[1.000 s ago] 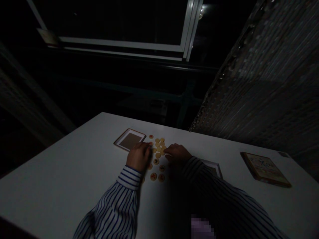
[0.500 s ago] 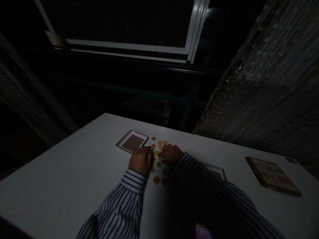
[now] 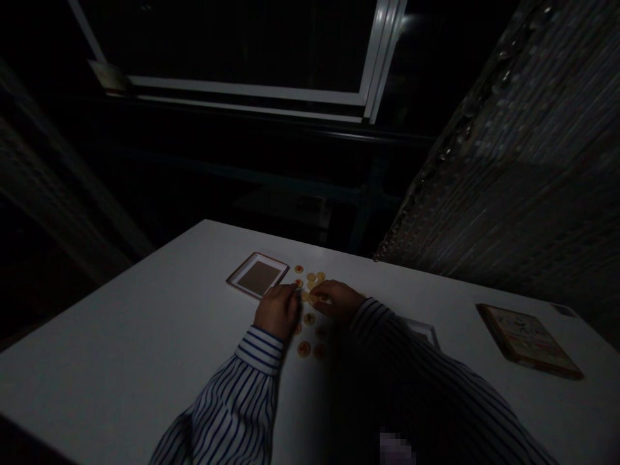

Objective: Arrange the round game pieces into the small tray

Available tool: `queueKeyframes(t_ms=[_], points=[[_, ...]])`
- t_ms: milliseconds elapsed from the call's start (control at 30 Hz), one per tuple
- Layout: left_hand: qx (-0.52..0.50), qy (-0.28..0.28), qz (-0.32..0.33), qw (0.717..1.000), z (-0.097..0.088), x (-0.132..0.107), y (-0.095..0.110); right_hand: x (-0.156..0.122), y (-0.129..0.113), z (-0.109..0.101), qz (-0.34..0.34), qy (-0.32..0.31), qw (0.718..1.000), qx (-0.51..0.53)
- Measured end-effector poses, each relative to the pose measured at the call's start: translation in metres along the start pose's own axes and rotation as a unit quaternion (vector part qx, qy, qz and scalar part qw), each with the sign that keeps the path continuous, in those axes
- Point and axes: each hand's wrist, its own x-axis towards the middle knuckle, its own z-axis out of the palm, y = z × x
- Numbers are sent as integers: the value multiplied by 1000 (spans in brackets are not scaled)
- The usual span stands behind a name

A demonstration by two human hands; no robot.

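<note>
Several small round yellow discs (image 3: 310, 318) with red marks lie scattered on a white table (image 3: 121, 361). My left hand (image 3: 277, 310) rests among them with its fingers curled, fingertips at the discs near a shallow box tray. My right hand (image 3: 338, 299) lies just to the right, fingers bent and pinching a disc at the cluster's far side. Both arms wear striped sleeves. The light is dim, so what each hand holds is hard to make out.
A shallow white-rimmed tray (image 3: 256, 276) with a brown inside sits left of the discs. Another tray (image 3: 425, 332) is partly hidden behind my right sleeve. A flat printed box lid (image 3: 527, 339) lies at the right. A window frame (image 3: 252, 90) and a woven wall are behind.
My two hands have come closer together over the discs. The right hand slid left into the cluster. The view shifted slightly.
</note>
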Motion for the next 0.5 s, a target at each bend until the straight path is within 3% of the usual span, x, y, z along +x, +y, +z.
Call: queueKeyframes(t_ms=[133, 300, 500], points=[[-45, 11, 32, 998, 3, 0, 0, -1, 7, 7, 30, 38, 986, 160], [-88, 44, 71, 993, 6, -1, 4, -5, 6, 8, 61, 55, 928, 364], [-88, 44, 84, 992, 5, -1, 9, -10, -4, 0, 85, 44, 887, 451]])
